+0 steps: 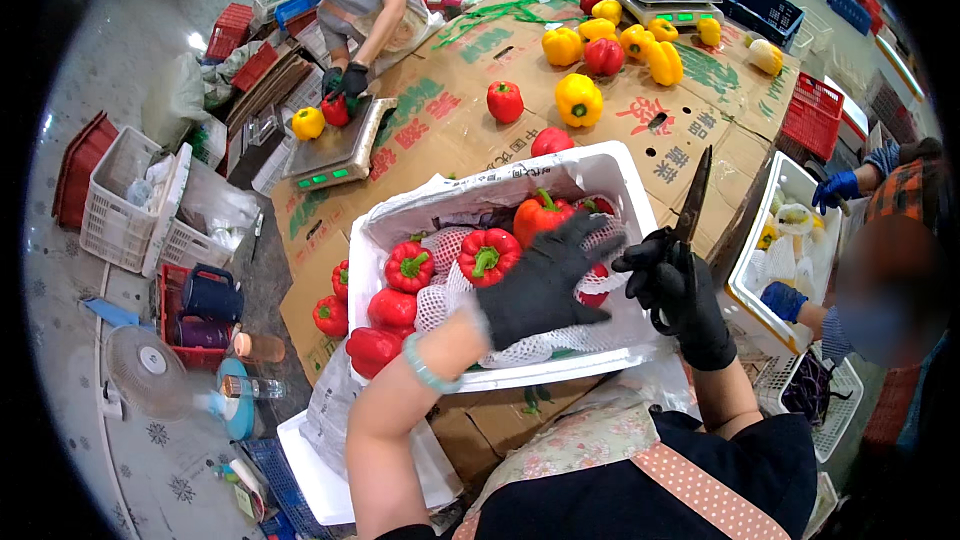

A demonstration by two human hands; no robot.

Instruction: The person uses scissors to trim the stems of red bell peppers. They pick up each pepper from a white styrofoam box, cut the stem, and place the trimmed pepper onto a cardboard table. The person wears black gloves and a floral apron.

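A white foam box stands before me, holding several red bell peppers, some wrapped in white foam netting. My left hand, in a black glove, is spread over the box's right half with its fingers apart. It lies beside an orange-red pepper; whether it touches one beneath cannot be seen. At the box's right edge, my right hand, also black-gloved, holds dark metal scissors with the blades pointing up and away from me.
Cardboard covers the table, with yellow bell peppers and more red ones beyond the box. A scale stands at the left, where a co-worker handles peppers. Another scale is at the back. A blue-gloved co-worker is beside a white box at right.
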